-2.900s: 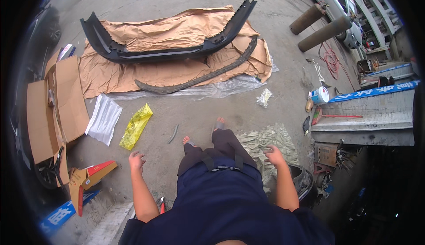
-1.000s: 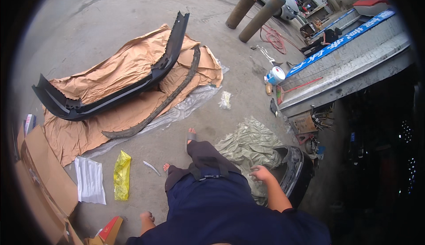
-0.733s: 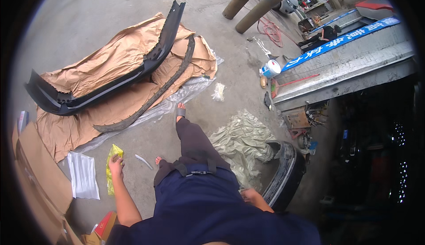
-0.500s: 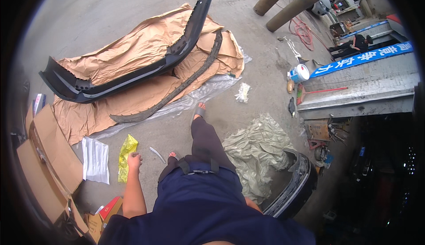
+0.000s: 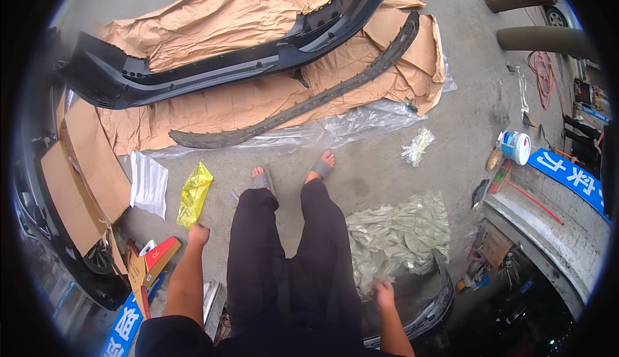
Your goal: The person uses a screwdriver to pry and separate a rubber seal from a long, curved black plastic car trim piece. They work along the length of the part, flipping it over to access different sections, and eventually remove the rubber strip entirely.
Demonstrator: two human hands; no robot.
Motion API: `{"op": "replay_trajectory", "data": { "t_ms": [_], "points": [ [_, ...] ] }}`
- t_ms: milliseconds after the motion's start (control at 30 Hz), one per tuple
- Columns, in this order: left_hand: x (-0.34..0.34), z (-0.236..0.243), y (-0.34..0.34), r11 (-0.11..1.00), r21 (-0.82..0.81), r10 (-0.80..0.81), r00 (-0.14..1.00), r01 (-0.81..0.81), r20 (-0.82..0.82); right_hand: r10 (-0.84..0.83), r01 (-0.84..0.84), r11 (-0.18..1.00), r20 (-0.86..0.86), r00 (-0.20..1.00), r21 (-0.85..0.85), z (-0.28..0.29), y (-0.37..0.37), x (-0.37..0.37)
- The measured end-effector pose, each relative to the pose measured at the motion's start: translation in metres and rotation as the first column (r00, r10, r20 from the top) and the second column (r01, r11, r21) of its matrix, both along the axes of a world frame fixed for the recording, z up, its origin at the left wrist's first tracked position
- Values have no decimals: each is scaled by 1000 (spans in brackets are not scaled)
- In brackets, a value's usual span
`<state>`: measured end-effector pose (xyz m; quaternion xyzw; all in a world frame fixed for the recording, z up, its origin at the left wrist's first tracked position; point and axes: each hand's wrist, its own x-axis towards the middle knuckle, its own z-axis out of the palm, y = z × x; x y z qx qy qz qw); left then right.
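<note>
My left hand (image 5: 198, 234) hangs with its fingers curled, and I see nothing in it. Just beyond it a yellow plastic bag (image 5: 195, 194) lies on the floor. My right hand (image 5: 382, 292) is loosely closed above a crumpled pale green woven sheet (image 5: 400, 234), with nothing visible in it. Ahead of my feet a black car bumper (image 5: 271, 58) rests on brown paper (image 5: 225, 102). A long, narrow, curved dark trim strip (image 5: 309, 103) lies in front of the bumper, partly over the paper's near side.
Clear plastic film (image 5: 361, 121) edges the paper. An opened cardboard box (image 5: 80, 170) and a white foam sheet (image 5: 149, 183) lie left, near a dark car (image 5: 39, 208). Another bumper (image 5: 438, 299) is near right. Farther right are a white bucket (image 5: 516, 147), gas cylinders (image 5: 545, 39) and a red hose (image 5: 545, 79).
I have come nearer the black bumper, which looks larger, and both feet now show in front. My right hand has come into view. The left hand stays curled.
</note>
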<state>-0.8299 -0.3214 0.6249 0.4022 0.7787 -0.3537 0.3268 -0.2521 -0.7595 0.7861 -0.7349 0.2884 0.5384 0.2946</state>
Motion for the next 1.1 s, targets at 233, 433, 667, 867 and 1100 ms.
{"op": "replay_trajectory", "data": {
  "t_ms": [233,433,667,867,1100],
  "points": [
    [264,-287,169,729,272,-685,654,629,321,-90,-101,696,-226,970,-711,-13,-97,-64],
    [401,-480,230,678,356,-734,623,643,272,-275,117,711,-122,954,-694,-30,-58,-114],
    [430,-550,221,548,341,-836,504,763,215,-318,148,697,-116,941,-702,-55,-5,-114],
    [411,-507,225,603,379,-797,515,702,314,-285,117,760,-166,944,-640,-76,0,-115],
    [399,-319,242,672,361,-740,606,647,291,-182,85,904,-197,963,-420,-80,-9,-102]
  ]
}}
